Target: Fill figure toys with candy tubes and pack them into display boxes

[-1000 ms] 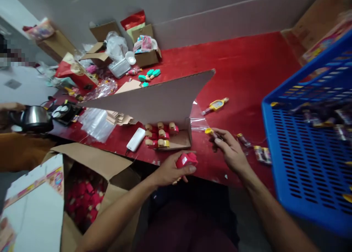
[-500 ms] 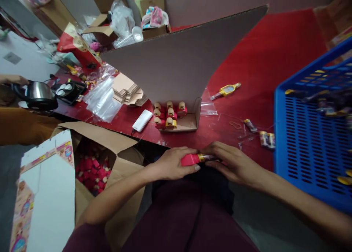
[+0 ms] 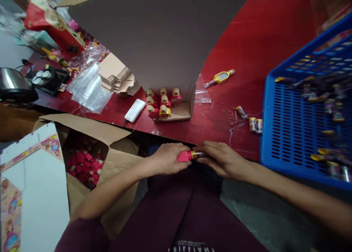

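Note:
Just off the table's front edge, my left hand (image 3: pixel 169 158) is closed around a red plastic piece (image 3: pixel 183 156). Joined to it, or pressed against it, is a small clear tube with a gold band (image 3: pixel 195 154), which the fingers of my right hand (image 3: pixel 218 158) grip. The tube's far end is hidden by those fingers. Beyond my hands, a display carton (image 3: pixel 180 117) with a tall back panel stands on the red table (image 3: pixel 239 50). Several red toys with tan tops (image 3: pixel 164 100) stand in its left part, one with a yellow band.
A blue basket (image 3: pixel 265 134) with several tubes stands at right. Small tubes (image 3: pixel 255 125) and a yellow toy (image 3: pixel 221 76) lie near it. At left are a carton of red pieces (image 3: pixel 82 164), a white power bank (image 3: pixel 135 110), cardboard pieces (image 3: pixel 117 74) and plastic bags (image 3: pixel 90 91).
The view has tilted down and shifted slightly right. My hands still hold the red piece and the tube together; the tube sits more nearly in line. The co-worker's hand on the kettle has left view.

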Demonstrator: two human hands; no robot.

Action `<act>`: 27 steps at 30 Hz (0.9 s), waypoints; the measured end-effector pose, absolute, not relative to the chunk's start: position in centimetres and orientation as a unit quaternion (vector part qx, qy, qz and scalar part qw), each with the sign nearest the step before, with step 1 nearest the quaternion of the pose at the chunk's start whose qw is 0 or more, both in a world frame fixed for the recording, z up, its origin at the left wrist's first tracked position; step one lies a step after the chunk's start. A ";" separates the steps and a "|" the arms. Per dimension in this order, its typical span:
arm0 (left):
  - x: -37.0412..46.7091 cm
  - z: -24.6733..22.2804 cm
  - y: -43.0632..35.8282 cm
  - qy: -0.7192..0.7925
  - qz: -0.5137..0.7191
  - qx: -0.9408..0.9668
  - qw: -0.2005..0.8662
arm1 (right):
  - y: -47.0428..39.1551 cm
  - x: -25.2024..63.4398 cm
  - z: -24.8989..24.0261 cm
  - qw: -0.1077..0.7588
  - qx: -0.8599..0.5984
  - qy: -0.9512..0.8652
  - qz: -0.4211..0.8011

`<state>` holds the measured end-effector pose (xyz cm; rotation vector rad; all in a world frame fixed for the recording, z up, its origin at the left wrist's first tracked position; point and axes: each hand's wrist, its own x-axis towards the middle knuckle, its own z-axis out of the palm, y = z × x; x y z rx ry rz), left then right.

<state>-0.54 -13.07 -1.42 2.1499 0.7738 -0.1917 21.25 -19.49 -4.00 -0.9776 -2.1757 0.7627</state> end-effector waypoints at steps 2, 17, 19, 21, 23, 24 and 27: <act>-0.5 -1.7 -13.0 0.300 -0.087 0.863 0.396 | -19.5 21.3 -4.1 0.310 -0.384 -0.809 0.320; -0.9 -3.3 -12.9 0.300 -0.148 0.837 0.433 | -19.2 20.5 -5.1 0.190 -0.460 -0.706 0.504; -1.1 -3.0 -12.3 0.288 -0.137 0.793 0.519 | -19.5 20.9 -4.8 0.204 -0.424 -0.755 0.457; -1.0 -3.0 -12.1 0.274 -0.140 0.732 0.608 | -19.7 21.2 -4.5 0.212 -0.397 -0.759 0.471; -0.9 -3.2 -12.2 0.268 -0.149 0.676 0.670 | -20.0 21.3 -4.4 0.220 -0.388 -0.748 0.491; -0.9 -3.4 -12.4 0.271 -0.149 0.659 0.686 | -20.2 21.3 -4.4 0.225 -0.390 -0.745 0.492; -0.7 -3.6 -13.2 0.292 -0.138 0.652 0.686 | -20.9 21.2 -4.4 0.246 -0.410 -0.745 0.465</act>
